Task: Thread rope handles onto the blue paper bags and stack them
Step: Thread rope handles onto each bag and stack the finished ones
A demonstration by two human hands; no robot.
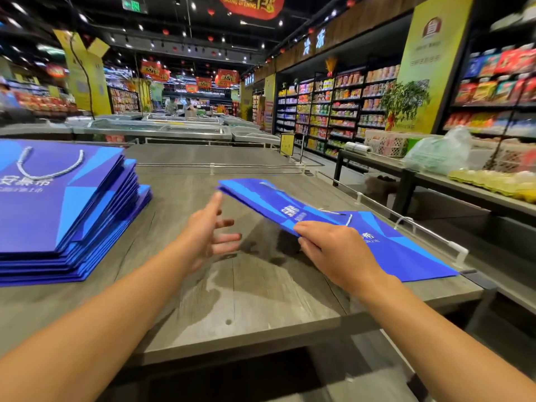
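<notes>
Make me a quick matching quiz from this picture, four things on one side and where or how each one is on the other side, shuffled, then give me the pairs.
Things
1. left hand
2. right hand
3. stack of blue bags
4. white rope handle

States
A. lying on top of the stack
B. piled at the table's left side
C. fingers spread, holding nothing
D. gripping a lifted blue bag

Pairs: 1-C, 2-D, 3-B, 4-A

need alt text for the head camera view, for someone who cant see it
A person's right hand grips the near edge of a flat blue paper bag lifted over a grey wooden table, while the open left hand reaches toward it. A stack of finished bags with rope handles lies at left; supermarket shelves stand behind.
</notes>
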